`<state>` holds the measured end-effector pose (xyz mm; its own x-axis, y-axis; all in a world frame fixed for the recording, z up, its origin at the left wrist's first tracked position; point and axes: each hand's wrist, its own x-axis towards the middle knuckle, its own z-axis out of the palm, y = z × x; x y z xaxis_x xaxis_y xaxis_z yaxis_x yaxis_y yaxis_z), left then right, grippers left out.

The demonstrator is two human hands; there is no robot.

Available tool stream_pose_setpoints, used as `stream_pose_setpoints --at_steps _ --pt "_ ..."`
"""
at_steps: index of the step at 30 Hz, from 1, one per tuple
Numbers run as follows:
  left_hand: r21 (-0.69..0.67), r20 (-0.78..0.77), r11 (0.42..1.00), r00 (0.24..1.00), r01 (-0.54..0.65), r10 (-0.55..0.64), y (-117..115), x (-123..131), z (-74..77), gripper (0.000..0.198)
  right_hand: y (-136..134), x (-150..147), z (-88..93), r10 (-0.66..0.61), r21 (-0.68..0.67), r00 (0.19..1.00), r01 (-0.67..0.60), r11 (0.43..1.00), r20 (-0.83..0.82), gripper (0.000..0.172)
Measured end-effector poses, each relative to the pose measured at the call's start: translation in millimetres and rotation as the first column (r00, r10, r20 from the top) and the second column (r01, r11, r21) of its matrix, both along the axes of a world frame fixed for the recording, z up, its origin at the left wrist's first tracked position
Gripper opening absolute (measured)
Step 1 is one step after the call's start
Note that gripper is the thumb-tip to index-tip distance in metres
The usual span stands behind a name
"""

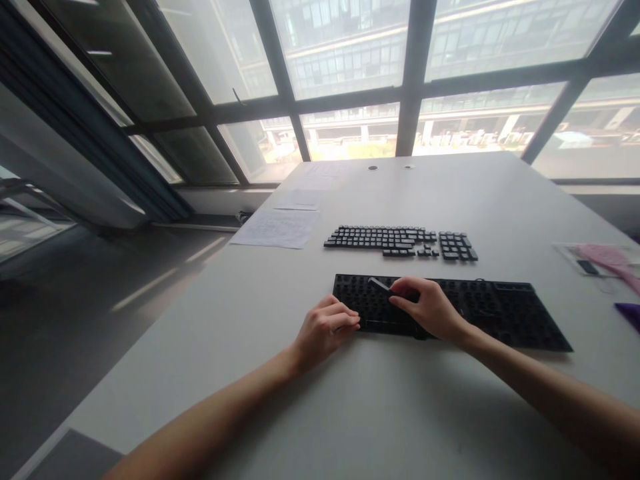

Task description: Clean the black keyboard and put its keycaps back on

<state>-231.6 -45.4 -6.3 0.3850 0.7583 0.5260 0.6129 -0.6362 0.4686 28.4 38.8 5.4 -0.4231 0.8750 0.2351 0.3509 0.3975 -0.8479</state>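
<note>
We saw a black keyboard base (520, 317) on the white table (280, 413), ctr to lower right of frame, long side roughly horiz. R hand (425, 303) was above its left-ctr part, thumb + fingers pinched on a short dark stick (380, 287), grayish end pointing upper left; exact type unclear to us. L hand (327, 327) was at the base's lower-left corner, fingers curled & narrow, tips touching the edge; we couldn't tell if it gripped anything. Just above the base, approx. ctr of frame, we noted dark keycaps (380, 237) laid out in kbd-style rows, numpad grp on the right. Papers (275, 228) lay upper left of the keycaps; pink item (605, 257) near right edge, partly cut off.
</note>
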Motion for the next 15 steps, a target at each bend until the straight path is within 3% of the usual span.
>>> stream_pose_setpoints --at_steps 7,15 --pt "0.095 -0.085 0.994 0.996 0.045 -0.037 -0.6 -0.4 2.4 0.010 -7.3 4.4 -0.6 0.085 0.107 0.996 -0.087 0.990 0.025 0.004" --pt "0.067 -0.058 0.996 0.996 0.067 -0.063 3.7 -0.9 0.3 0.011 -6.6 6.2 -7.0 0.091 0.119 0.995 -0.095 0.988 0.034 0.008"
